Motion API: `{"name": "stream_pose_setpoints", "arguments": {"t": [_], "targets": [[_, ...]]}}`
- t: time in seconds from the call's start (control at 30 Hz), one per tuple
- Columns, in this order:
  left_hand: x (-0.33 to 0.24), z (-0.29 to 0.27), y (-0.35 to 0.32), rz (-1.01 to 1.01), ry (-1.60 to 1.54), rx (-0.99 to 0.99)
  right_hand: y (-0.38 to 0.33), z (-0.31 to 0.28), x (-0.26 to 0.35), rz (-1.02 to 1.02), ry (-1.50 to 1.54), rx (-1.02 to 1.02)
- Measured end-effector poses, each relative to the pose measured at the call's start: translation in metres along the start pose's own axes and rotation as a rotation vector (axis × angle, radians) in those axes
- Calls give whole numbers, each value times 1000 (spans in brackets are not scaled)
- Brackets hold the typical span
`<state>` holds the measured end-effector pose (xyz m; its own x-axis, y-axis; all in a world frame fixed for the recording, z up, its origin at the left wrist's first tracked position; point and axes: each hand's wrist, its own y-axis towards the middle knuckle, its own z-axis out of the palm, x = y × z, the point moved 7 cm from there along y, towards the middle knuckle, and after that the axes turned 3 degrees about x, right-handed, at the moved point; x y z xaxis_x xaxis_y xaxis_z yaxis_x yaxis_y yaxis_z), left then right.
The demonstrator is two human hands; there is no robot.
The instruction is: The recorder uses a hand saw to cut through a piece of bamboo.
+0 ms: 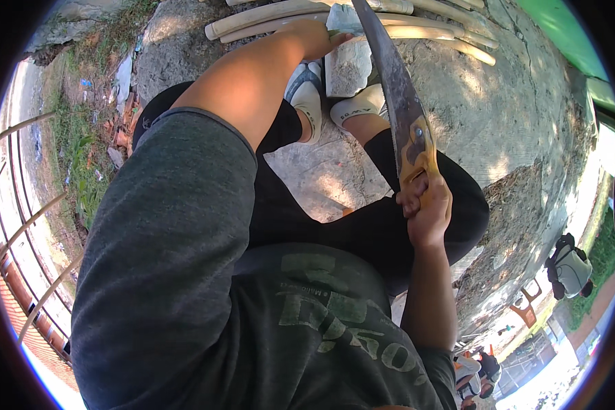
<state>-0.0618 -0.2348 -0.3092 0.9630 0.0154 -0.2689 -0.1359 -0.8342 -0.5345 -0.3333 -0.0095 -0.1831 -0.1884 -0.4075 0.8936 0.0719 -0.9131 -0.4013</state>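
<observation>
My right hand point(427, 208) is wrapped round the yellow handle of a hand saw point(398, 82). The saw's long, dark, worn blade points up and away, its tip reaching the top edge of the view. Farther off, my left hand point(312, 39) is bent over at the end of the bamboo poles point(273, 15), beside a pale stone block point(348, 67). A small greenish edge shows by its thumb; most of its fingers and what they grip are hidden. The blade passes just right of the block, apart from the left hand.
My feet in light shoes point(306, 99) flank the block on rough concrete ground point(458, 102). Rubble and grass point(82, 150) lie to the left, with a railing beyond. A green surface point(567, 31) stands at the far right. Other people point(570, 270) are at the right, near an orange-brown stool point(526, 311).
</observation>
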Motion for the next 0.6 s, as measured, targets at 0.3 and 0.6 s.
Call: {"name": "stream_pose_setpoints", "arguments": {"t": [0.3, 0.6], "targets": [[-14, 3, 18, 102, 36, -111, 106, 42, 12, 33, -136, 40], [-1, 4, -4, 54, -8, -63, 8, 7, -1, 2, -65, 86]]}}
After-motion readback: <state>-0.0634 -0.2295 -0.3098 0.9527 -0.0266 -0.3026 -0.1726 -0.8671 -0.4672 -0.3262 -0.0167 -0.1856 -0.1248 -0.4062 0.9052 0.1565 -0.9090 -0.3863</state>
